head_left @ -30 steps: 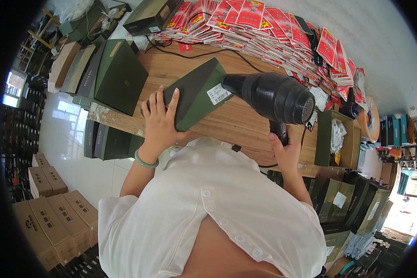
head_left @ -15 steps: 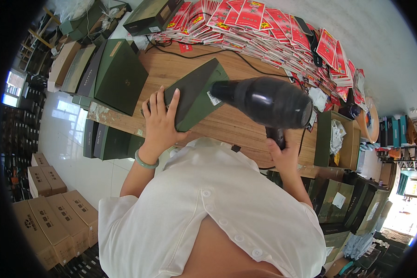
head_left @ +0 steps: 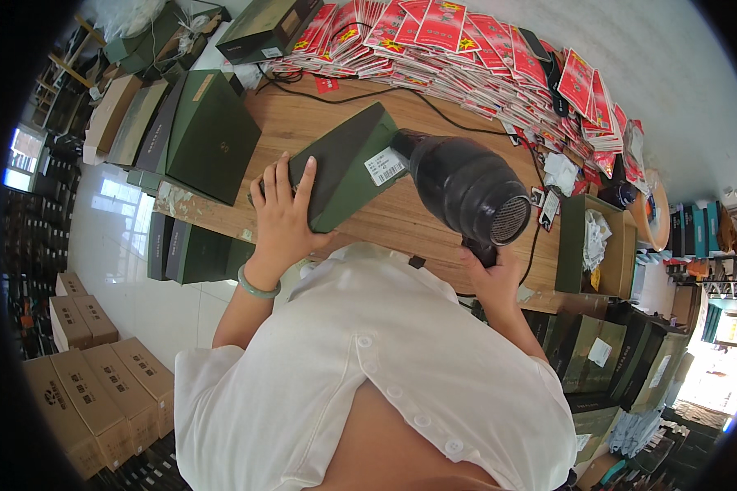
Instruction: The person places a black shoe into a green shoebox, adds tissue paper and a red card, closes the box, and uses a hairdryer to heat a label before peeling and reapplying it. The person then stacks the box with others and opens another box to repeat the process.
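Since the earlier frame, over the wooden table (head_left: 303,114) and right of the green box (head_left: 336,172), the black hair dryer (head_left: 467,188) has swung its rear toward the table's near edge, baring the white label (head_left: 383,166). Left of mid-table, the box sits under the left hand's (head_left: 287,213) spread fingers, clasped or not I cannot tell; the right hand (head_left: 499,277) grasps the dryer's handle.
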Tool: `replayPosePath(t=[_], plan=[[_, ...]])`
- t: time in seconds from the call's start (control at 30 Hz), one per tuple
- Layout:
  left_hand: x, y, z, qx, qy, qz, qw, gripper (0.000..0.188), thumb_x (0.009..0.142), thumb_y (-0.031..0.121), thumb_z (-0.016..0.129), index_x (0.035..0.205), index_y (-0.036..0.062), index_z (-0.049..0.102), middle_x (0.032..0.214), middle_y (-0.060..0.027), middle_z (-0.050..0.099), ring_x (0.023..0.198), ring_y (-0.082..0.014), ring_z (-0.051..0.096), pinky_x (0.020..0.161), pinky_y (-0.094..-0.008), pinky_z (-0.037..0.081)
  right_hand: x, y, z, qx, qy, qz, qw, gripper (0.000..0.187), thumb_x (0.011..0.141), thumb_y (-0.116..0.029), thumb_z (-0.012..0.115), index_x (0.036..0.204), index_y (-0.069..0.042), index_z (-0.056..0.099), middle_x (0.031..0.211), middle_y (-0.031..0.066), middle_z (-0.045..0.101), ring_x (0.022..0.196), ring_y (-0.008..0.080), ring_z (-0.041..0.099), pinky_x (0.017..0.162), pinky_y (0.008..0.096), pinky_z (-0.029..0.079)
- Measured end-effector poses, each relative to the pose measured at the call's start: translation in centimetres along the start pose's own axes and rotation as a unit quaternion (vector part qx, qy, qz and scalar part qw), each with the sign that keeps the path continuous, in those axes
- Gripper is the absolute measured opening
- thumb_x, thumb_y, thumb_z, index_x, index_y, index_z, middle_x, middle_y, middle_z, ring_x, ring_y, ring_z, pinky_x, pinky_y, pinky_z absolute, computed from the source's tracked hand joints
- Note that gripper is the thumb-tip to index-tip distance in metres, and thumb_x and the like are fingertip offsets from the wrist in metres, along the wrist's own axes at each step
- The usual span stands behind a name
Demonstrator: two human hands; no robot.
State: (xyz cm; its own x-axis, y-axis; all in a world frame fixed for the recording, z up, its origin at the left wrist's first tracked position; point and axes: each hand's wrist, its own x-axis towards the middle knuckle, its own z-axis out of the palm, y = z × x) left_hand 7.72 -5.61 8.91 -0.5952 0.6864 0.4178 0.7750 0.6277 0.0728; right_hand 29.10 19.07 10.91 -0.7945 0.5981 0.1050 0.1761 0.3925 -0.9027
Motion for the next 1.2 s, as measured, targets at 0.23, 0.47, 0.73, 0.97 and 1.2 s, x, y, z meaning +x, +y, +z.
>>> replayPosePath(t=[0.23, 0.47, 0.73, 0.97, 1.2], plan=[[0.1, 0.0, -0.2, 0.003, -0.013, -0.003, 1.0, 0.113, 0.054, 0.045, 0.083, 0.149, 0.0094, 0.035, 0.141, -0.0302, 0.037, 0.123, -0.0438, 0.039, 0.101, -0.0574, 0.028, -0.8, 0.9, -0.1, 0.018, 0.012, 0.001, 1.0, 0.044, 0.082, -0.03, 0.079, 0.111, -0.001, 0.063, 0.082, 0.0038, 0.065, 0.073, 0.0109, 0.059, 0.067, 0.0268, 0.048], [0.3, -0.3, -0.1, -0.002, -0.021, -0.006, 1.0, 0.118, 0.049, 0.042, 0.086, 0.149, 0.0089, 0.035, 0.142, -0.0291, 0.036, 0.124, -0.0433, 0.038, 0.101, -0.0577, 0.028, -2.0, 0.8, -0.6, 0.009, 0.008, 0.021, 1.0, 0.041, 0.08, -0.027, 0.081, 0.105, 0.001, 0.065, 0.08, 0.0037, 0.065, 0.073, 0.0118, 0.059, 0.067, 0.0269, 0.049], [0.7, -0.7, -0.1, -0.001, -0.019, -0.005, 1.0, 0.121, 0.046, 0.042, 0.087, 0.149, 0.0078, 0.034, 0.141, -0.0288, 0.037, 0.124, -0.0431, 0.038, 0.102, -0.0574, 0.027, -2.6, 1.5, -0.9, 0.04, -0.013, 0.072, 0.997, 0.038, 0.079, -0.023, 0.082, 0.104, 0.001, 0.066, 0.082, 0.0037, 0.067, 0.074, 0.0126, 0.061, 0.069, 0.0275, 0.049], [0.8, -0.8, -0.1, -0.004, -0.013, 0.0, 1.0, 0.121, 0.045, 0.041, 0.087, 0.149, 0.0073, 0.035, 0.141, -0.0291, 0.037, 0.124, -0.0431, 0.038, 0.101, -0.0573, 0.027, -2.2, 1.0, -1.0, 0.01, -0.006, 0.07, 0.997, 0.046, 0.079, -0.031, 0.082, 0.107, 0.001, 0.064, 0.079, 0.0023, 0.063, 0.072, 0.0103, 0.057, 0.066, 0.0261, 0.047], [0.8, -0.8, -0.2, -0.006, -0.014, -0.002, 1.0, 0.119, 0.046, 0.04, 0.086, 0.148, 0.0072, 0.036, 0.14, -0.0294, 0.038, 0.123, -0.0432, 0.039, 0.101, -0.0576, 0.027, -1.9, 1.2, -0.9, -0.009, -0.005, 0.049, 0.999, 0.053, 0.079, -0.032, 0.082, 0.115, 0.0, 0.062, 0.08, 0.0015, 0.062, 0.071, 0.0097, 0.053, 0.065, 0.0258, 0.046]])
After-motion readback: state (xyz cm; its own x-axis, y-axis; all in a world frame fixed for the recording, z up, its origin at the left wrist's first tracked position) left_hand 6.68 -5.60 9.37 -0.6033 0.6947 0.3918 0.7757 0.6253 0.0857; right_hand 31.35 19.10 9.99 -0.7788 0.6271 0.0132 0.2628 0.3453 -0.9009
